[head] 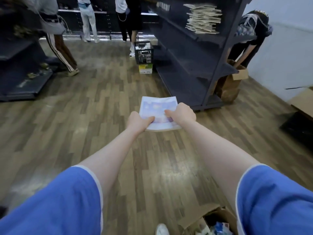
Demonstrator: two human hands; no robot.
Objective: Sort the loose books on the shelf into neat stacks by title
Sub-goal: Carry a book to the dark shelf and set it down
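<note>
Carrying is the step judged to be in hand: in the head view a thin stack of books (158, 112) with a pale purple cover is held out in front, over the wooden floor (84, 116), clear of any shelf. The left hand (138, 122) is curled round the near left corner, thumb on top; the right hand (183, 113) is closed on the right edge. The dark shelf unit (194, 56) stands at one o'clock, and a ragged pile of pale books (202, 18) lies on its upper shelf. For a neat result, the stack should be kept level, gripped at both sides, matched by title, and squared edge to edge before it is released
</note>
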